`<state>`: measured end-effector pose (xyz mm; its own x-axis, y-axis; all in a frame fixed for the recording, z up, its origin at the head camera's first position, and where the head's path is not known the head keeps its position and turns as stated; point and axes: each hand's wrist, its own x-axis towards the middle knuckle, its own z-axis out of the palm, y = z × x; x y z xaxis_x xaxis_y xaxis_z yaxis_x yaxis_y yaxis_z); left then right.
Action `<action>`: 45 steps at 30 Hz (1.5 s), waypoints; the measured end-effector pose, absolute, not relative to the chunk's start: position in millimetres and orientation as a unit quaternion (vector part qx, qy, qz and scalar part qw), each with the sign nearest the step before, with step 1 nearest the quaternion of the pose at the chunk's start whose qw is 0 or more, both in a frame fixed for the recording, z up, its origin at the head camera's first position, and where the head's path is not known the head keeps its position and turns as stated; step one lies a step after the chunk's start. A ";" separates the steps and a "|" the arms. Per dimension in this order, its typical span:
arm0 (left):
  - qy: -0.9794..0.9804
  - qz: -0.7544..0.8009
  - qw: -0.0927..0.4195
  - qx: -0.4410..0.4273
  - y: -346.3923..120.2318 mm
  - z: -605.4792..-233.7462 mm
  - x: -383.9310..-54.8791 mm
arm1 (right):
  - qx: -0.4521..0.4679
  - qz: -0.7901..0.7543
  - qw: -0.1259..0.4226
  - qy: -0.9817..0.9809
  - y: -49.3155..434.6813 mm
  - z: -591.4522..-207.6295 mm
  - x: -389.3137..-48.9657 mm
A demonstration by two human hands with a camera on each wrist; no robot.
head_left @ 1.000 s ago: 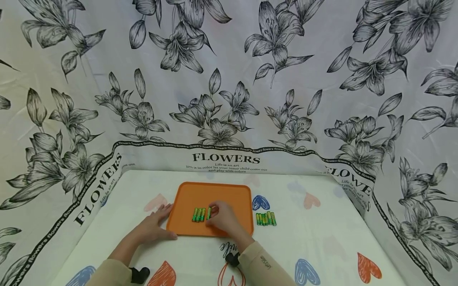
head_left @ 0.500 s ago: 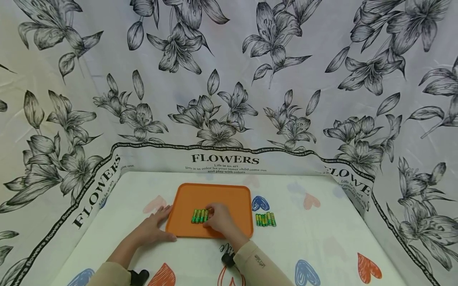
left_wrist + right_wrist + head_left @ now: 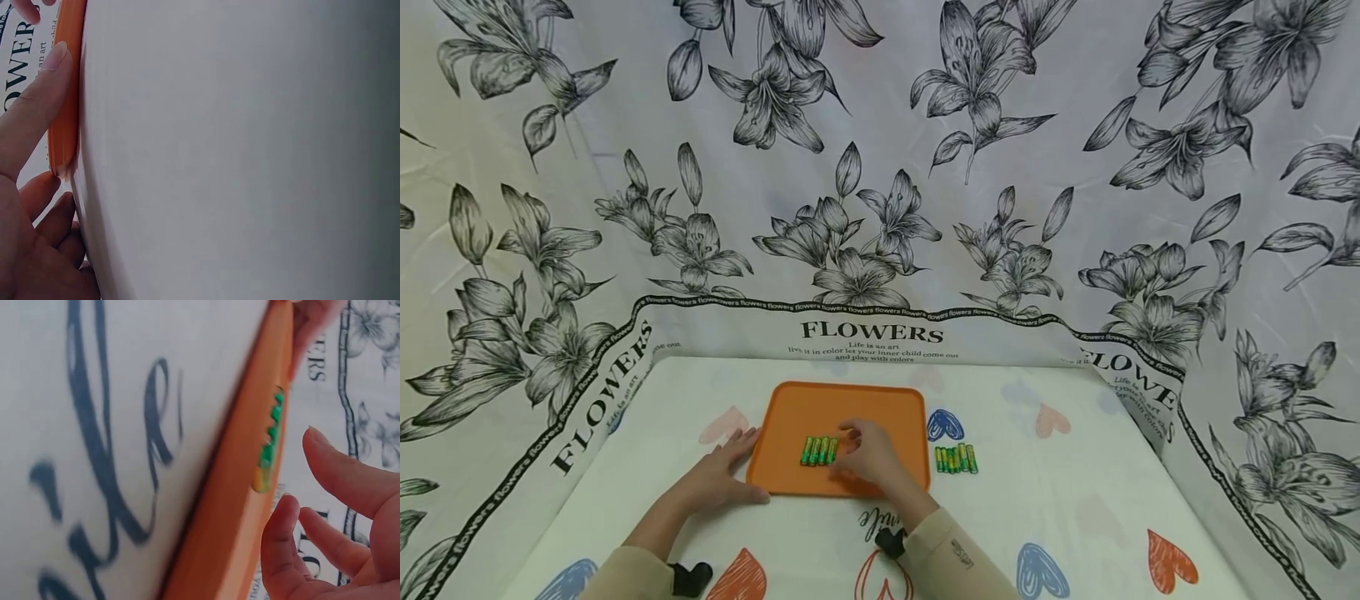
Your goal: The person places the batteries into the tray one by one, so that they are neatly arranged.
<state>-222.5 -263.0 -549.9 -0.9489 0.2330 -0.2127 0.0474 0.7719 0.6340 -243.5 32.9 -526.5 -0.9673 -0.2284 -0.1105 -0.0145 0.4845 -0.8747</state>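
At the bottom edge of the head view we saw two beige cuffs, the left sleeve (image 3: 628, 575) in the lower left and the right sleeve (image 3: 958, 554) just right of centre, each with a small black device beside it. Near them we found a red heart (image 3: 741, 575) and a blue heart (image 3: 1041, 571) printed on the white cloth (image 3: 1097, 467).

A little farther up, we saw the left hand (image 3: 730, 475) spread at the tray's lower left corner, its fingers loose, the thumb touching the rim. The right hand (image 3: 868, 458) hovered over the lower middle of the tray, its fingers released — in the right wrist view we saw thumb and fingertips apart, with nothing between them.

Just left of that hand, four green-and-yellow batteries (image 3: 815, 452) lay side by side in a row on the orange tray (image 3: 850, 408), low in its middle. We noticed a second battery group (image 3: 955, 459) on the cloth, just beyond the tray's right edge, below a small blue print (image 3: 945, 426).

Farthest off, the floral curtain (image 3: 880, 125) filled the upper frame — we read "FLOWERS" along its lower band.
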 end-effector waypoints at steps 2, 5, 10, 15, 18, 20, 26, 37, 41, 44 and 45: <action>0.931 0.329 0.139 0.076 -264.2 -548.7 -222.1 | -0.075 -0.511 0.100 0.850 38.0 -523.1 -241.2; 0.930 0.331 0.137 0.078 -265.7 -546.7 -221.2 | -0.081 -0.515 0.093 0.848 46.3 -519.8 -237.5; 0.930 0.332 0.134 0.079 -266.9 -544.2 -219.0 | -0.077 -0.513 0.086 0.851 62.7 -517.6 -230.4; 0.931 0.330 0.135 0.078 -264.5 -547.4 -219.7 | -0.066 -0.500 0.074 0.860 85.5 -516.3 -224.3; 0.931 0.328 0.139 0.075 -263.8 -548.8 -220.6 | -0.056 -0.496 0.068 0.864 96.4 -515.2 -222.7; 0.932 0.325 0.141 0.074 -264.3 -548.8 -220.7 | -0.052 -0.491 0.063 0.867 103.0 -514.6 -222.6; 0.932 0.325 0.140 0.077 -263.4 -549.9 -222.4 | -0.061 -0.488 0.048 0.870 130.0 -513.5 -223.1; 0.932 0.328 0.135 0.079 -262.2 -541.4 -220.6 | -0.036 -0.497 0.008 0.867 172.7 -519.1 -224.0; 0.931 0.327 0.138 0.082 -261.0 -542.4 -220.7 | -0.010 -0.488 0.001 0.873 187.5 -523.3 -222.9; 0.932 0.324 0.139 0.081 -261.4 -544.6 -220.9 | 0.014 -0.478 0.010 0.878 197.9 -526.7 -222.8; 0.932 0.324 0.139 0.081 -261.6 -545.1 -221.0 | 0.020 -0.475 0.013 0.880 201.4 -527.5 -222.9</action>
<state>-221.0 -261.6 -545.1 -0.9484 0.2407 -0.2066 0.0604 0.7764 0.6273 -222.9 201.4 -527.5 -0.9988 0.0228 -0.0429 0.0484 0.5480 -0.8351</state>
